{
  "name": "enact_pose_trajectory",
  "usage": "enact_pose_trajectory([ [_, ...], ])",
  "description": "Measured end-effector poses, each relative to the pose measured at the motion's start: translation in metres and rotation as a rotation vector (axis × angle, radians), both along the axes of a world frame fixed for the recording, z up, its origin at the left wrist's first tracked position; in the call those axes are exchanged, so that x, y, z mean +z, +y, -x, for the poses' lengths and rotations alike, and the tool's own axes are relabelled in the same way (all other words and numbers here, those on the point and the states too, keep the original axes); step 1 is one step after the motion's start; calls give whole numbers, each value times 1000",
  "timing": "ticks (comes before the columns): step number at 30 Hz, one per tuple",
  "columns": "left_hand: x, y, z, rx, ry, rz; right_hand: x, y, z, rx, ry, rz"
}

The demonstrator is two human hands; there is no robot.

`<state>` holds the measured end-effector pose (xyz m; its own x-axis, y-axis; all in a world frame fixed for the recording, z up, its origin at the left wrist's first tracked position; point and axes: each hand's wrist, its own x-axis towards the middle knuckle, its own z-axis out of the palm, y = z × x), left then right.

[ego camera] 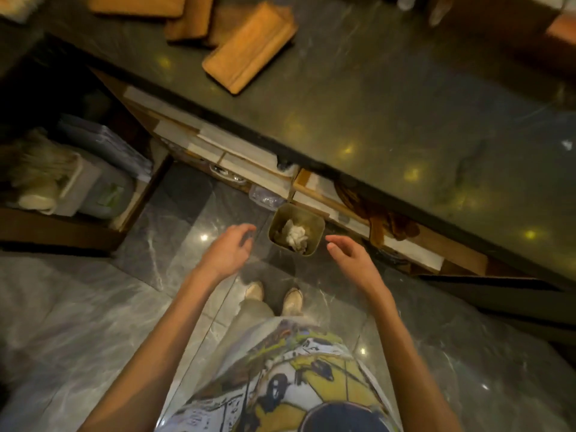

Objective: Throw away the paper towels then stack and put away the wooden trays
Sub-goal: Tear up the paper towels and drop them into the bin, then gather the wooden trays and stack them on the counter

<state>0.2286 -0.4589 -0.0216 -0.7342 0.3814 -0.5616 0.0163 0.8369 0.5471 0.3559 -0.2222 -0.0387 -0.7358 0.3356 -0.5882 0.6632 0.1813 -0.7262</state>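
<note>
Crumpled white paper towels [294, 234] lie inside a small square bin [317, 222] on the floor under the counter. My left hand [229, 249] hovers to the left of the bin, fingers apart and empty. To the bin's right, my right hand [349, 255] is also open with nothing in it. Several wooden trays sit on the dark counter at the top: one tray [249, 46] lies alone and angled, others [190, 17] overlap behind it at the top left.
The dark stone counter [389, 98] runs diagonally across the view, with open shelves [237, 157] of white boxes beneath. A low shelf at the left holds grey containers [103, 188]. My feet [274, 299] stand on a glossy marble floor [78, 307].
</note>
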Motion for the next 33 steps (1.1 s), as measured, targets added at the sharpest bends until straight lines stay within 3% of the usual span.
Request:
enact_pose_trajectory([
  [9,51,21,16,-135,246,167,36,64,-9,272,20,-468],
  [16,73,25,33,-104,343,194,57,84,28,293,8,-456],
  [22,77,23,66,-55,392,220,76,80,86,432,17,-460],
  [33,91,13,212,49,496,265,122,68,261,501,104,-501],
])
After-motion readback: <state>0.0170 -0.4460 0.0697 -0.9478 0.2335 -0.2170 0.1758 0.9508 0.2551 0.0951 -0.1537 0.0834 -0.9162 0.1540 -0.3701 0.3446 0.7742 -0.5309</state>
